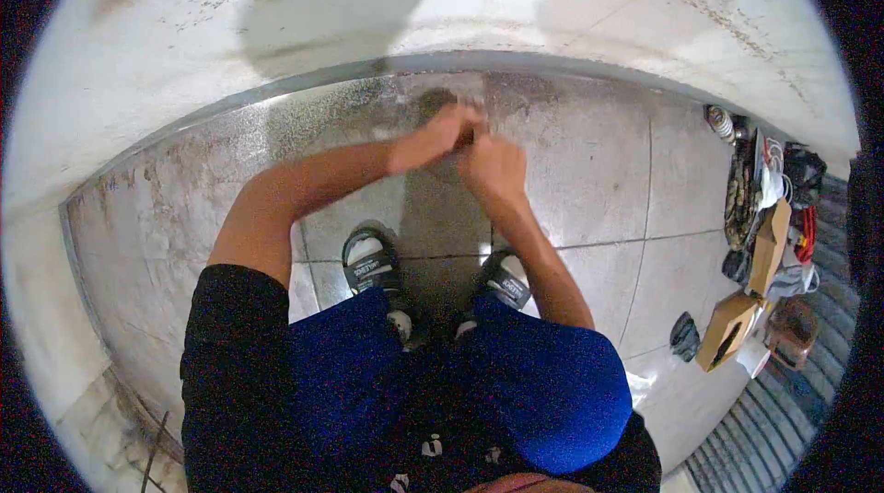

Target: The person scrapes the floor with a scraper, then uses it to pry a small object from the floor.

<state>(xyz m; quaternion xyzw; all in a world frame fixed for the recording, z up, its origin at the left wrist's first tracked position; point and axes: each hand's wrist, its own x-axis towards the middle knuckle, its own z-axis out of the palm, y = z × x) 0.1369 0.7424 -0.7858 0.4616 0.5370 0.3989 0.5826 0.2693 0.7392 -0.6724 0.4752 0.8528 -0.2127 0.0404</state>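
My left hand (431,141) and my right hand (495,167) meet in front of me, raised over the tiled floor (580,157). The fingers of both are curled closed. A small dark patch shows where they come together, but whether it is an object or shadow I cannot make out. Below them are my feet in dark slides, the left slide (372,263) and the right slide (508,283), both with white lettering on the strap.
A stained white wall (479,5) curves across the front. Along the right lie a cardboard box (727,331), a spiral bulb (721,123), a brown plastic container (793,333), a crumpled black bag (805,171) and cables, beside a ribbed grey shutter (773,424).
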